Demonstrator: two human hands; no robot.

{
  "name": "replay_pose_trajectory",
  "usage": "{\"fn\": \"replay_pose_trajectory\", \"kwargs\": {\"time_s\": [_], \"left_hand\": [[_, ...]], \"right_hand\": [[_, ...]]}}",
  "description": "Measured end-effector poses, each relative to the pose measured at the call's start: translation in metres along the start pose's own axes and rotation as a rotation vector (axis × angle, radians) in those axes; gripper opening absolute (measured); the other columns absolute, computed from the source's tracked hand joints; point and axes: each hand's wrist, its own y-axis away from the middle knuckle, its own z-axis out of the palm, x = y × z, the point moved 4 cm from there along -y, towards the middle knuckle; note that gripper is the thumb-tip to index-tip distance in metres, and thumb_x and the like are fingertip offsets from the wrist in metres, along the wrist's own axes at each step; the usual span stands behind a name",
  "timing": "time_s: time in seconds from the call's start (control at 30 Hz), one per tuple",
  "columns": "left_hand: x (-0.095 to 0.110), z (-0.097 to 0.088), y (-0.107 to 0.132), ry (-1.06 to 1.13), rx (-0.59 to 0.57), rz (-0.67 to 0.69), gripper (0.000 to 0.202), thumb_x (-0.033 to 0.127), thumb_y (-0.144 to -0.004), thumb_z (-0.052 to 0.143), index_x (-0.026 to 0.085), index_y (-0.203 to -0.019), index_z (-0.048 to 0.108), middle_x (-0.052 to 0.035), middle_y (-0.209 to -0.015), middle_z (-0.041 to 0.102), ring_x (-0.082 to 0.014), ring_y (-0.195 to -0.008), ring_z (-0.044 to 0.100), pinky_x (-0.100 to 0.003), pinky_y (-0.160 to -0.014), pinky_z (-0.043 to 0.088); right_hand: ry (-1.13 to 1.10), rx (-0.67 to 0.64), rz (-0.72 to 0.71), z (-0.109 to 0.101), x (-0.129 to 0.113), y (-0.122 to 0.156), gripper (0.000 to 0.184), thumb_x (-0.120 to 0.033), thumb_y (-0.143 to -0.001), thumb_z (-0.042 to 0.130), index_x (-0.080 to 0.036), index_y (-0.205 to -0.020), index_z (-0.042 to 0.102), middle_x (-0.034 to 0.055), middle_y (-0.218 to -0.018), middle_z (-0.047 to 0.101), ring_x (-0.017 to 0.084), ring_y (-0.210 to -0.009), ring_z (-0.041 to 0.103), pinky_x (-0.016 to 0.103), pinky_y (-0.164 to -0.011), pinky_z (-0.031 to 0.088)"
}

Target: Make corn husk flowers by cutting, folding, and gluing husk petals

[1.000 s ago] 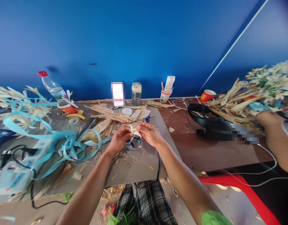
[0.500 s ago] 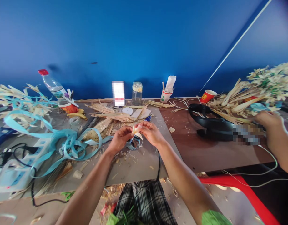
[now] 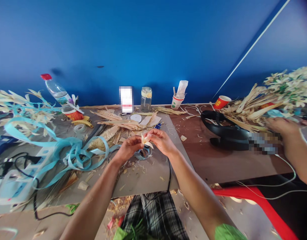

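Between my two hands is a small cream flower (image 3: pixel 146 141) with pointed petals, made of what looks like dried husk. My left hand (image 3: pixel 131 146) pinches it low on its left side. The fingers of my right hand (image 3: pixel 161 140) are closed on its upper right petals. Just below the hands, a loop of light blue ribbon (image 3: pixel 141 156) lies on the table. Dried husk strips (image 3: pixel 118 121) are piled behind the hands, with a white disc (image 3: pixel 135 118) among them.
Left of my hands are tangled blue ribbon (image 3: pixel 78 151), a power strip (image 3: pixel 40 163) and a tilted bottle (image 3: pixel 55 90). A jar (image 3: pixel 146 100) and a paper cup (image 3: pixel 177 102) stand by the wall. At right, another person's hand (image 3: pixel 280 128) is near a black headset-like object (image 3: pixel 225 133).
The flower has turned slightly in my fingers, and its petals show more openly. The other person's hand at right has shifted a little to the left.
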Motion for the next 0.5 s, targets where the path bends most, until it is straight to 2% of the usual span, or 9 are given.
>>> {"fn": "replay_pose_trajectory", "kwargs": {"time_s": [0.3, 0.5], "left_hand": [[0.0001, 0.0016, 0.0019, -0.05, -0.007, -0.02, 0.023, 0.027, -0.059, 0.079, 0.014, -0.07, 0.065, -0.0014, -0.064, 0.066, -0.0129, -0.052, 0.059, -0.026, -0.055, 0.048], [0.0012, 0.0038, 0.0021, -0.043, -0.022, -0.012, 0.022, 0.026, -0.06, 0.078, 0.014, -0.075, 0.068, -0.0021, -0.068, 0.067, -0.0117, -0.052, 0.058, -0.024, -0.053, 0.047]], "right_hand": [[0.093, -0.055, 0.004, -0.0013, 0.0003, -0.0001, 0.022, -0.038, -0.071, 0.071, -0.017, -0.07, 0.066, 0.0021, -0.074, 0.064, 0.011, -0.064, 0.052, 0.025, -0.064, 0.041], [0.118, -0.054, -0.009, -0.0015, -0.0027, 0.0, 0.023, -0.039, -0.071, 0.071, -0.017, -0.068, 0.065, 0.0018, -0.072, 0.063, 0.011, -0.063, 0.051, 0.025, -0.062, 0.04]]}}
